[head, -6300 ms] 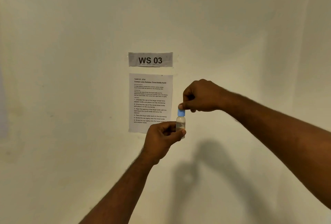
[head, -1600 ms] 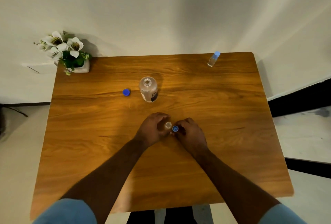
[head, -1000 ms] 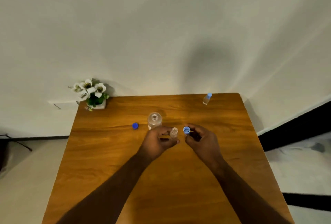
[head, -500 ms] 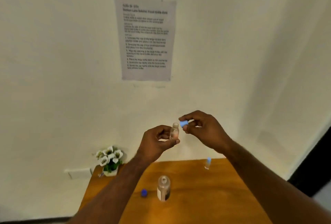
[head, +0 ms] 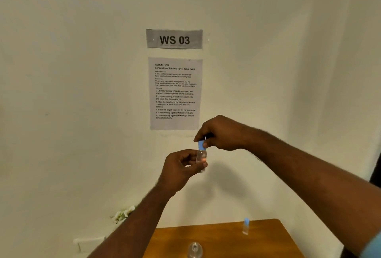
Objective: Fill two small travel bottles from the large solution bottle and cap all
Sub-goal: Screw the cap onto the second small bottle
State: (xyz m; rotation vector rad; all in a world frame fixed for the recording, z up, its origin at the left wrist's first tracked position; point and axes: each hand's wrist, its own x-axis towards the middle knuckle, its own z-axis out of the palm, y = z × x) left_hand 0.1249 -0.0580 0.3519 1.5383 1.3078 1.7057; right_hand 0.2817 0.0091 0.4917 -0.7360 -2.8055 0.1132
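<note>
My left hand (head: 181,168) holds a small clear travel bottle (head: 201,157) upright in front of the wall, well above the table. Its light blue cap (head: 202,145) sits on the bottle's neck, pinched from above by the fingers of my right hand (head: 221,133). A second small travel bottle (head: 245,226) with a blue cap on stands at the far right of the wooden table (head: 226,241). The large solution bottle (head: 194,250) stands uncapped at the bottom edge of the view, only its top showing.
On the wall hang a "WS 03" sign (head: 174,39) and a printed task sheet (head: 175,93). White flowers (head: 123,214) peek out behind my left forearm at the table's far left corner.
My view has tilted up toward the wall. My right hand has brought the blue cap from beside the bottle's mouth onto its neck. Both hands have risen.
</note>
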